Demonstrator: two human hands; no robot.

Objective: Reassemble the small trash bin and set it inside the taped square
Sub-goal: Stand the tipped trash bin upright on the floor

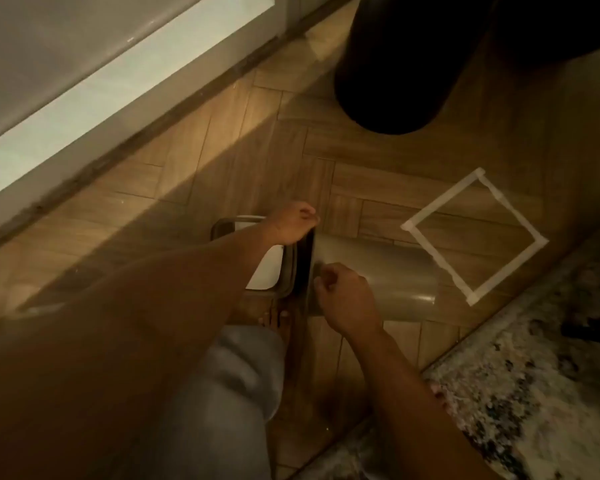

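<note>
The small grey bin body [388,275] lies on its side on the wooden floor, its base pointing toward the taped square [475,237] just to its right. At its open end sits a dark rim [307,268]. My left hand [291,223] grips the top of that rim. My right hand [347,299] is closed on the rim's lower part and the bin's side. Left of the opening lies the bin's lid frame with a white flap [267,271], partly hidden by my left arm.
A large dark round bin [395,74] stands at the back. A white wall or door base [66,98] runs along the left. A speckled rug [516,393] covers the right front. My grey-clad knee [222,393] and toes [272,317] are below the hands.
</note>
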